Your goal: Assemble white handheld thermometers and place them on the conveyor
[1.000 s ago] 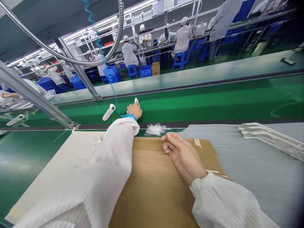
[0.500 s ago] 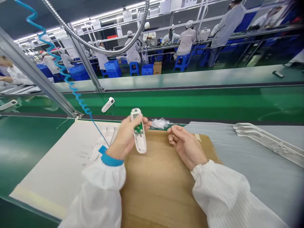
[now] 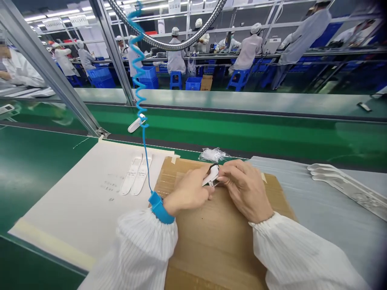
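Observation:
My left hand (image 3: 188,193) and my right hand (image 3: 244,187) meet over a brown cardboard sheet (image 3: 211,233), both closed on a small white device (image 3: 211,175) held between them. Only its top end shows; the rest is hidden by my fingers. A blue wrist strap (image 3: 160,207) with a coiled blue cord (image 3: 139,80) sits on my left wrist. Two white covers (image 3: 136,179) lie side by side on a white sheet (image 3: 75,201) left of my hands.
A crumpled clear bag (image 3: 214,154) lies just beyond the cardboard. Another white device (image 3: 136,124) rests on the green conveyor belt (image 3: 256,133). White parts (image 3: 347,185) are stacked at the right on a grey mat. A slanted metal post (image 3: 60,84) stands left. People work at far benches.
My left hand brought the white device from the belt back over the cardboard. My right hand has closed on it, and both hands hold it now.

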Demonstrator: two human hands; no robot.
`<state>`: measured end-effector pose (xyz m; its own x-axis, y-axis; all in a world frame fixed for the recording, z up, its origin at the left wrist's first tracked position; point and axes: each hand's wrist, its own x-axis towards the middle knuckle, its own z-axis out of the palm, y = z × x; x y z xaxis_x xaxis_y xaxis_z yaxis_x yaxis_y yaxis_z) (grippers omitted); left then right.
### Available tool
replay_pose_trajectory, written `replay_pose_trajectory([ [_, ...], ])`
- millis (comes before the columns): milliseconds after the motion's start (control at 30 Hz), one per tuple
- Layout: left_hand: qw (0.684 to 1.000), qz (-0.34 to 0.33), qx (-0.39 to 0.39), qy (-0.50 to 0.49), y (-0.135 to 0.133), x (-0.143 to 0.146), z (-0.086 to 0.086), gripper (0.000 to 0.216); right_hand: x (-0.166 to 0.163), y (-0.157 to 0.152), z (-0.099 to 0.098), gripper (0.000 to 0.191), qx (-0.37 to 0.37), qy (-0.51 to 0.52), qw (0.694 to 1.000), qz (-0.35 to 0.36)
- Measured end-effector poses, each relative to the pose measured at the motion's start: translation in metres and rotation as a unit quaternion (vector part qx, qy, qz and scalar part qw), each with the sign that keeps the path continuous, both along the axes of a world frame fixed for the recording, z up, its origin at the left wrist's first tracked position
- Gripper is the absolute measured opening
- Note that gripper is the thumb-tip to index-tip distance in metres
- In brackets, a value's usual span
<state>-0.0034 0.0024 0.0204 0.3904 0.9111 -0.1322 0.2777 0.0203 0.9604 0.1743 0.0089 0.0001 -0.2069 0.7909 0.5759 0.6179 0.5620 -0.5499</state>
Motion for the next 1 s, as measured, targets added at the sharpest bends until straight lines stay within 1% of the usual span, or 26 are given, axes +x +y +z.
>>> replay_pose_trajectory([
  [67, 0.998, 0.031, -0.035, -0.050, 0.004, 0.001, 0.000, 0.024, -0.002, -0.004, 0.000, 0.021, 0.042, -0.068, 0.997, -0.023],
  [100, 0.993, 0.070, -0.052, -0.074, 0.006, 0.001, 0.001, 0.018, -0.002, -0.005, 0.000, 0.022, 0.054, -0.080, 0.995, -0.021],
  [133, 0.986, 0.124, -0.065, -0.095, 0.009, 0.001, 0.002, 0.011, -0.003, -0.004, 0.001, 0.022, 0.059, -0.077, 0.995, -0.012],
  [200, 0.959, 0.236, -0.076, -0.135, 0.014, -0.002, 0.005, 0.004, -0.003, 0.004, 0.002, 0.020, 0.050, -0.034, 0.998, -0.008],
  [233, 0.945, 0.276, -0.081, -0.157, 0.016, -0.003, 0.007, 0.005, -0.003, 0.012, 0.002, 0.018, 0.036, -0.010, 0.999, -0.024],
  [267, 0.932, 0.301, -0.088, -0.183, 0.018, -0.004, 0.009, 0.007, -0.003, 0.022, 0.001, 0.016, 0.017, 0.002, 0.998, -0.053],
  [300, 0.922, 0.309, -0.098, -0.211, 0.019, -0.006, 0.010, 0.010, -0.003, 0.034, -0.001, 0.014, -0.009, -0.009, 0.996, -0.090],
  [367, 0.909, 0.302, -0.120, -0.259, 0.019, -0.006, 0.013, 0.014, -0.003, 0.057, -0.006, 0.013, -0.063, -0.081, 0.983, -0.155],
  [400, 0.905, 0.296, -0.128, -0.278, 0.018, -0.006, 0.014, 0.014, -0.002, 0.067, -0.008, 0.012, -0.084, -0.122, 0.974, -0.170],
  [433, 0.902, 0.287, -0.131, -0.294, 0.017, -0.006, 0.015, 0.013, 0.000, 0.074, -0.010, 0.011, -0.099, -0.155, 0.967, -0.176],
  [500, 0.904, 0.270, -0.128, -0.307, 0.015, -0.006, 0.017, 0.012, 0.010, 0.078, -0.012, 0.001, -0.106, -0.180, 0.962, -0.174],
  [567, 0.911, 0.268, -0.121, -0.288, 0.014, -0.006, 0.018, 0.011, 0.031, 0.073, -0.009, 0.011, -0.095, -0.182, 0.963, -0.175],
  [600, 0.916, 0.272, -0.123, -0.269, 0.013, -0.007, 0.018, 0.010, 0.047, 0.068, -0.007, 0.013, -0.091, -0.184, 0.962, -0.182],
  [667, 0.923, 0.272, -0.133, -0.238, 0.013, -0.007, 0.018, 0.009, 0.088, 0.055, -0.001, 0.014, -0.094, -0.198, 0.951, -0.219],
  [700, 0.926, 0.263, -0.138, -0.234, 0.012, -0.007, 0.017, 0.009, 0.111, 0.048, 0.002, 0.015, -0.101, -0.211, 0.938, -0.255],
  [767, 0.932, 0.229, -0.136, -0.246, 0.011, -0.006, 0.016, 0.013, 0.160, 0.034, 0.006, 0.014, -0.125, -0.246, 0.900, -0.338],
  [833, 0.936, 0.184, -0.122, -0.275, 0.009, -0.005, 0.016, 0.024, 0.203, 0.021, 0.007, 0.009, -0.146, -0.262, 0.862, -0.408],
  [900, 0.938, 0.129, -0.113, -0.300, 0.006, -0.003, 0.015, 0.030, 0.234, 0.014, 0.003, 0.005, -0.166, -0.250, 0.847, -0.439],
  [933, 0.939, 0.097, -0.114, -0.311, 0.005, -0.003, 0.015, 0.031, 0.246, 0.012, 0.000, 0.007, -0.179, -0.243, 0.840, -0.451],
  [967, 0.938, 0.068, -0.118, -0.320, 0.005, -0.003, 0.015, 0.032, 0.255, 0.012, -0.003, 0.011, -0.187, -0.233, 0.841, -0.452],
  [1000, 0.936, 0.044, -0.121, -0.326, 0.004, -0.003, 0.016, 0.033, 0.262, 0.012, -0.005, 0.014, -0.184, -0.203, 0.855, -0.441],
])
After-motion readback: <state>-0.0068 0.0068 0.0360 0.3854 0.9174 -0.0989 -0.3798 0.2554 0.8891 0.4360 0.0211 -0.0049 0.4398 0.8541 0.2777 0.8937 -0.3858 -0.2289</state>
